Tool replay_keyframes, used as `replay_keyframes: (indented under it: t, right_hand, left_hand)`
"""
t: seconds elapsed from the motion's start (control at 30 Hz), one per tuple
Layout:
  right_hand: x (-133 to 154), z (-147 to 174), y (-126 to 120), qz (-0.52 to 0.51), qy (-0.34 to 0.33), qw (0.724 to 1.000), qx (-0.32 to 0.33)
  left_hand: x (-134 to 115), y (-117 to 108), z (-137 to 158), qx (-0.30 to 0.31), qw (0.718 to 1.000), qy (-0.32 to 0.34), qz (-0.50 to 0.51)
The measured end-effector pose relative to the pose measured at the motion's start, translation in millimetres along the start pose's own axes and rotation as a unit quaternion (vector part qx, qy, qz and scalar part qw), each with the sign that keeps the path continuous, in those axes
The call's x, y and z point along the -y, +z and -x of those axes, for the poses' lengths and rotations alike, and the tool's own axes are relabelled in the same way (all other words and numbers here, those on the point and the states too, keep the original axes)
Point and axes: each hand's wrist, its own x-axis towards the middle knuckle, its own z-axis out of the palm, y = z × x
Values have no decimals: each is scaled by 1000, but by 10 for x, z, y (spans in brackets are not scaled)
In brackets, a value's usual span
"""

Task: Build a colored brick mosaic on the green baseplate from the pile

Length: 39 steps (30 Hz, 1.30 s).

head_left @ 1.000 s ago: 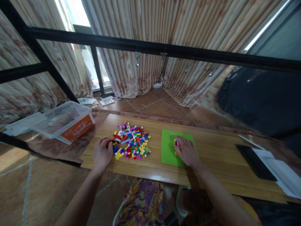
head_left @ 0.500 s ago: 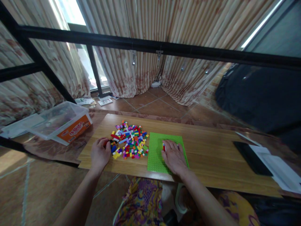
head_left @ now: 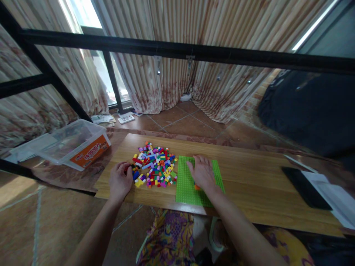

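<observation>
From where I stand, the right hand lies palm down over the flat, square, studded green baseplate, right of the frame's centre. Its thumb is spread wide of the other fingers, which lie close together and slightly bent; I can't make out what is beneath the palm. A small orange brick peeks out on the baseplate, by the lower left edge of that hand.

The left hand, left of centre, is curled, its thumb and forefinger close together with a dark reddish bit at the tips. Whether they grip it I can't tell. The fingertips are right at the left edge of a loose heap of small multicoloured toy bricks, beside some black and blue ones.

Hands, heap and baseplate are all on a long wood-grained table. Toward its right end, at the lower right of the frame, a flat black rectangular slab lies next to white sheets. At the left of the frame, off the table, stands a clear plastic box with an orange label. Striped, reddish-patterned curtains fill the top, crossed by a black bar.
</observation>
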Motion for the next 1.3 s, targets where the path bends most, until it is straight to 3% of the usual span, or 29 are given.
replay_keyframes:
  t: [0.27, 0.83, 0.9, 1.0, 1.07, 1.17, 1.23, 1.3]
  right_hand:
    - [-59, 13, 71, -18, 20, 999, 38]
    - [-40, 10, 56, -19, 18, 998, 49]
    - [-42, 6, 58, -19, 21, 998, 51]
    - [-43, -1, 55, -20, 24, 998, 54]
    - [-42, -4, 48, -21, 25, 998, 57]
    - [-39, -6, 37, -20, 29, 997, 64]
    - [-39, -6, 34, -20, 33, 997, 66]
    - [-41, -5, 36, -23, 33, 997, 64]
  left_hand:
    - [-20, -10, 14, 5, 1000, -10, -2]
    - [-29, -7, -2, -6, 999, -9, 41]
    - [0, -3, 23, -16, 998, -22, 63]
    - [17, -56, 62, -77, 990, -50, 109]
    - [-70, -171, 61, -128, 982, -48, 130]
    - [-415, -465, 66, -153, 973, -15, 170]
    - [-691, -682, 209, -115, 968, 18, 224]
    - [-863, -847, 586, -30, 961, 47, 271]
